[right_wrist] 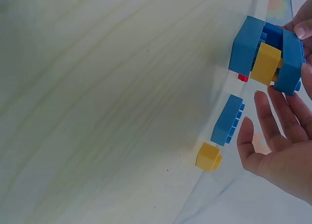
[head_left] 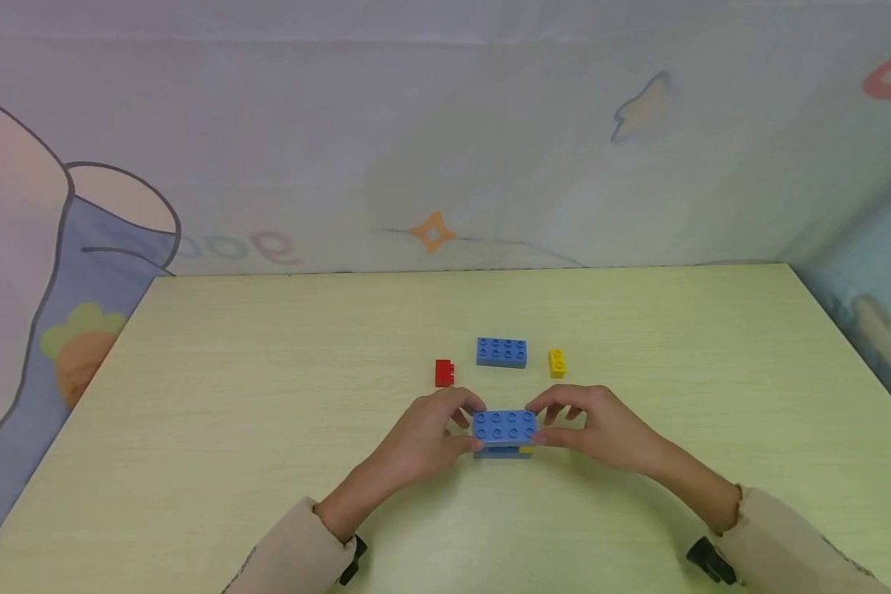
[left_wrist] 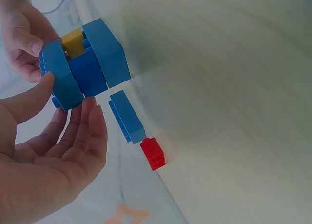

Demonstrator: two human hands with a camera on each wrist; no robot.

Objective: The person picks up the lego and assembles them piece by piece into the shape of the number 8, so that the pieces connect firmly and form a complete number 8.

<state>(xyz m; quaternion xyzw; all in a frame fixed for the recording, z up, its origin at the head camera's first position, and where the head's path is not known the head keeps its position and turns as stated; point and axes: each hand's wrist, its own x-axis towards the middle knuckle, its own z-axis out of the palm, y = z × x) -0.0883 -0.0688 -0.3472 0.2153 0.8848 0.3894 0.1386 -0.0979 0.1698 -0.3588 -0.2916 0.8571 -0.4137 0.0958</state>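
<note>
Left hand (head_left: pixel 432 431), right hand (head_left: pixel 600 425) pinch top brick (head_left: pixel 504 428); beyond: red brick (head_left: pixel 444 373) (on side), blue brick (head_left: pixel 501 353), yellow brick (head_left: pixel 557 364).

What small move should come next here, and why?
Probably press the top blue brick straight down: the left hand and right hand pinch its ends, while studs of the stacked yellow brick show in a gap beneath it.

Round the top blue toy brick (head_left: pixel 504 428) were a red brick (head_left: pixel 443 374) (ten o'clock), blue brick (head_left: pixel 501 353) (twelve), yellow brick (head_left: pixel 557 365) (one).
</note>
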